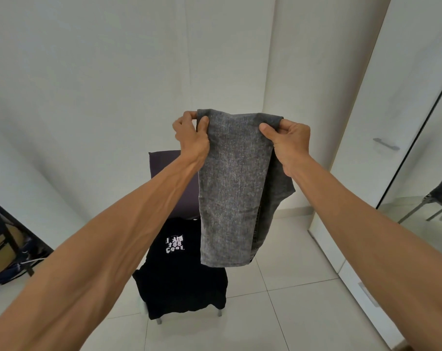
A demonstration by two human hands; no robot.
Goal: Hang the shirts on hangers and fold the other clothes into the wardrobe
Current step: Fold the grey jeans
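A pair of grey jeans (pixel 233 188) hangs folded over in the air at chest height. My left hand (pixel 192 134) grips its top left corner and my right hand (pixel 287 139) grips its top right corner. Below the jeans, a black T-shirt (pixel 179 274) with white lettering lies spread over the seat of a dark chair (pixel 169 173). The jeans hide the chair's right side.
A white wardrobe (pixel 381 117) with a metal handle (pixel 386 143) stands at the right, beside a mirrored sliding door (pixel 427 173). At the far left a dark shelf frame (pixel 7 229) holds bags. White walls are behind and pale floor tiles (pixel 290 312) below.
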